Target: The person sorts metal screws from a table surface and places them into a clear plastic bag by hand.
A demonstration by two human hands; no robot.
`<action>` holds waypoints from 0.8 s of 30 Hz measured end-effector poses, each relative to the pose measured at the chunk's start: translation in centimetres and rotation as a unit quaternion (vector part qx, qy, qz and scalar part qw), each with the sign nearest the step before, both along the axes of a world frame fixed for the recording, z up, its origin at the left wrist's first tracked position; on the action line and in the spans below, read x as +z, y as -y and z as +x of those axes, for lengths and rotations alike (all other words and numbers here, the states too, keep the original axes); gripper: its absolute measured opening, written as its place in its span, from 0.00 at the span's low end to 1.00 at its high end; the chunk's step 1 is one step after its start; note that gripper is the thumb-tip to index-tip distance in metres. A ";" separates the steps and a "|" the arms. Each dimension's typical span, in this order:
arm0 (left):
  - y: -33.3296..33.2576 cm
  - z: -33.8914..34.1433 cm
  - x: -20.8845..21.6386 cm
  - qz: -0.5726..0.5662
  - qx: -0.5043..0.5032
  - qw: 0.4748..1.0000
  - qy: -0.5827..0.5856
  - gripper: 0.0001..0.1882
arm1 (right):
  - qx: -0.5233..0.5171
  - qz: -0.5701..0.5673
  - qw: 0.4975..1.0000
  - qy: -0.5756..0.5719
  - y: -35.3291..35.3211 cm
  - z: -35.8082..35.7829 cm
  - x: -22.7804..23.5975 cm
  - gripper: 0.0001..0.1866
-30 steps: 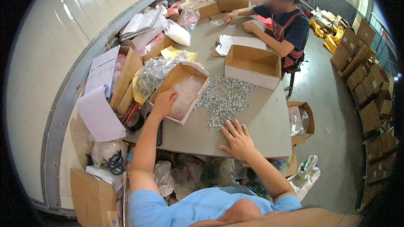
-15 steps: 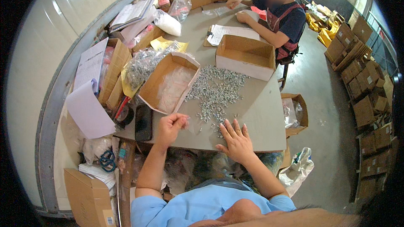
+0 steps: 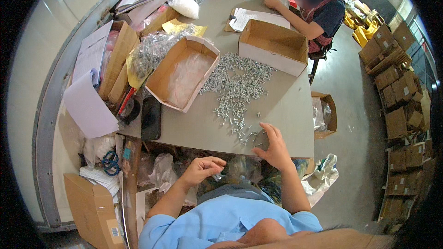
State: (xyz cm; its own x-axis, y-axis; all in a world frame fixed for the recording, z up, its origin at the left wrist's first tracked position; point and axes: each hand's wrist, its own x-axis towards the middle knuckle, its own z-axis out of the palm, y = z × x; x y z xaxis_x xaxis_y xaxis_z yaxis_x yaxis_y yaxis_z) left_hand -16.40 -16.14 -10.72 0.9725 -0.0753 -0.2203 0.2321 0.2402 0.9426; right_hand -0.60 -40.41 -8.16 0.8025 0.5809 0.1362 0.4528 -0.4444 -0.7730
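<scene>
My left hand (image 3: 201, 171) is closed, its fingers pinching a small clear plastic bag (image 3: 219, 175) just off the table's near edge. Beside that edge my right hand (image 3: 276, 150) is open, thumb and fingers apart around a few loose screws (image 3: 254, 136). A wide pile of small silver screws (image 3: 237, 83) spreads over the grey table (image 3: 194, 133), narrowing toward my right hand. Left of the pile stands an open cardboard box (image 3: 159, 87) with clear plastic bags (image 3: 189, 76) in it. Behind the pile is another open cardboard box (image 3: 272, 57).
A black phone (image 3: 151, 119) and a tape roll (image 3: 130, 110) lie at the left edge. Bagged hardware (image 3: 152, 55) and papers (image 3: 87, 106) crowd that side. A co-worker (image 3: 318, 18) sits at the far right near a clipboard (image 3: 258, 18). Cartons (image 3: 397, 87) are stacked along the right.
My left hand has come down from over the table to below its near edge. My right hand has shifted right, from lying flat to fingers curved. A few screws have moved toward the edge.
</scene>
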 end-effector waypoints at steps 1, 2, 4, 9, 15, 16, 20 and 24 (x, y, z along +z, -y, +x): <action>-0.1 -0.4 -0.8 -0.020 -0.012 1.000 -0.013 0.04 | 0.006 -0.002 1.000 0.006 0.0 0.1 0.0 0.41; -0.1 -0.6 -1.7 -0.015 -0.025 0.999 -0.014 0.05 | 0.011 -0.004 1.000 0.015 0.1 0.2 0.1 0.39; -0.1 -0.5 -4.3 -0.028 -0.080 0.993 -0.085 0.07 | 0.020 -0.015 0.999 0.030 0.2 0.3 0.2 0.34; 2.7 -1.3 -12.2 0.143 -0.170 0.973 -0.058 0.15 | 0.012 -0.040 0.994 0.104 -1.1 -0.5 0.1 0.24; 7.3 0.6 -9.7 0.103 -0.204 0.972 -0.053 0.29 | -0.021 -0.043 0.988 0.144 -1.8 -0.5 -1.5 0.13; 7.9 0.8 -9.2 0.093 -0.179 0.978 -0.045 0.30 | -0.028 -0.040 0.988 0.144 -1.8 -0.7 -1.5 0.12; 9.0 0.8 -10.0 0.152 -0.157 0.974 -0.061 0.26 | -0.049 -0.035 0.987 0.150 -1.9 -1.7 -1.2 0.08; 9.4 0.9 -9.6 0.146 -0.139 0.979 -0.023 0.25 | -0.061 -0.053 0.987 0.142 -1.5 -3.1 -0.9 0.08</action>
State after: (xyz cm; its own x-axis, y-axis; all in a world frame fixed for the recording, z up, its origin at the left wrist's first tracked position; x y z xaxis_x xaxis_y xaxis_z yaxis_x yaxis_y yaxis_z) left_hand -15.55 -25.52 -20.35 0.9117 -0.2633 -0.3153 0.2946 -0.1158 0.9486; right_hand -3.67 -38.93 -9.01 0.8055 0.5055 0.3093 0.5827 -0.5803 -0.5690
